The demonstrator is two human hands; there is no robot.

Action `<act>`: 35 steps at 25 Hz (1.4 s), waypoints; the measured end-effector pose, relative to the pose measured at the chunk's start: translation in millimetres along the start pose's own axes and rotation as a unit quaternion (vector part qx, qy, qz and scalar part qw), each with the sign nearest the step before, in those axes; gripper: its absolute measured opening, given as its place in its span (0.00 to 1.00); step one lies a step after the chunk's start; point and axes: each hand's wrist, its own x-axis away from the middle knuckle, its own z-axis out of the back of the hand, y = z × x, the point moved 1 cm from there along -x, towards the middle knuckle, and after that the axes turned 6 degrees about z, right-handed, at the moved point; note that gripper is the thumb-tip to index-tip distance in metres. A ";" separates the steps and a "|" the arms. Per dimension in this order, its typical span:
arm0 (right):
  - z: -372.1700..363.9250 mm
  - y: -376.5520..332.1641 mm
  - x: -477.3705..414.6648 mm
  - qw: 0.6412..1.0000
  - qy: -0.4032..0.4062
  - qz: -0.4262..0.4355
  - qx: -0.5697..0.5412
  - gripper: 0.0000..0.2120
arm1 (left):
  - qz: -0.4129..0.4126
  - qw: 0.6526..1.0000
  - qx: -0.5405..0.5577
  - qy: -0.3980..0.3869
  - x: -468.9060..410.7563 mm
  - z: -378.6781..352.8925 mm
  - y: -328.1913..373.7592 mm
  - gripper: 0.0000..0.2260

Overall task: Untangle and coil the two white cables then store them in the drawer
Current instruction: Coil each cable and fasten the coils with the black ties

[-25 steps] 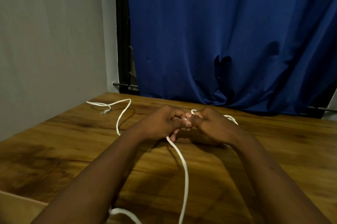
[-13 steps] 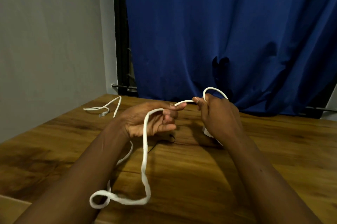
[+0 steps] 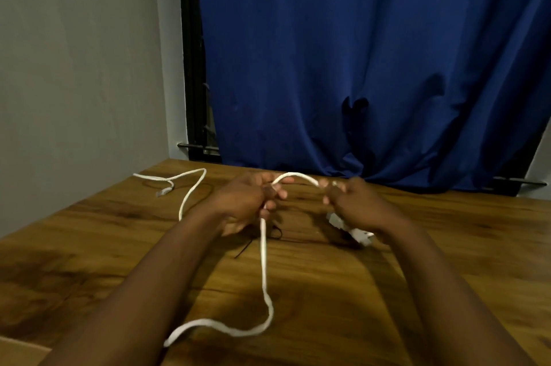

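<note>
In the middle of the frame we see both hands raised a little above the wooden table (image 3: 447, 246). The left hand (image 3: 244, 204) has its fingers curled round the white cable (image 3: 263, 261), and the right hand (image 3: 357, 204) pinches the same cable with its fingertips, so both hands are closed on it. Between the two hands the cable makes a short arch. From the left hand it hangs straight down to the table, then bends toward the lower left of the frame and lies flat there.

At the middle left, near the far edge of the table, another white strand (image 3: 190, 192) lies in a loose bend, with a small connector (image 3: 162, 192) at its end. It passes behind the left forearm, and we cannot tell if it belongs to the held cable or to the second one.

Under the right wrist a white block (image 3: 362, 236) shows, too blurred to name. A thin black thread (image 3: 244, 248) lies on the table below the left hand. Behind the table hang a blue curtain (image 3: 357, 52) and, at the left, a grey wall (image 3: 74, 67).
</note>
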 end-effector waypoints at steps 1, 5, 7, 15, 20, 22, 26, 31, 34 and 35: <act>0.1 -2.7 6.5 0.993 -0.095 -0.048 -0.056 0.21 | -0.055 0.992 -0.084 0.080 -2.4 0.1 -1.3 0.11; -0.3 -21.6 25.7 0.855 -0.415 -0.033 -0.309 0.18 | -0.294 0.894 -0.225 0.251 -7.2 6.9 -4.4 0.09; 1.7 -31.6 27.5 0.723 -0.493 0.007 -0.483 0.16 | -0.316 0.882 -0.235 0.261 -8.7 12.6 -5.6 0.11; 12.9 -32.4 3.6 0.638 0.118 0.130 -0.750 0.16 | -0.204 0.901 -0.383 0.023 -3.4 -23.8 -17.1 0.09; -16.6 -17.3 2.3 0.971 0.171 0.154 -0.066 0.08 | -0.140 0.923 -0.346 -0.089 7.2 -22.0 -11.9 0.02; -22.5 -13.1 -0.1 0.977 0.078 0.162 0.111 0.08 | -0.108 0.933 -0.325 -0.113 8.7 -15.0 -7.9 0.06; -19.1 -10.8 -2.6 0.944 0.060 0.186 0.265 0.15 | -0.019 0.940 -0.253 -0.228 19.6 9.6 5.1 0.16; -18.4 -7.3 -5.6 0.937 0.133 0.237 0.218 0.23 | 0.049 0.940 -0.036 -0.335 30.4 35.6 16.8 0.20; -12.4 -1.4 0.4 0.971 0.070 0.178 0.142 0.29 | -0.015 0.977 -0.145 -0.155 21.3 33.7 12.8 0.14; -11.4 -0.7 2.8 0.986 -0.001 0.133 0.104 0.32 | -0.064 0.968 -0.234 -0.057 15.1 32.5 10.7 0.12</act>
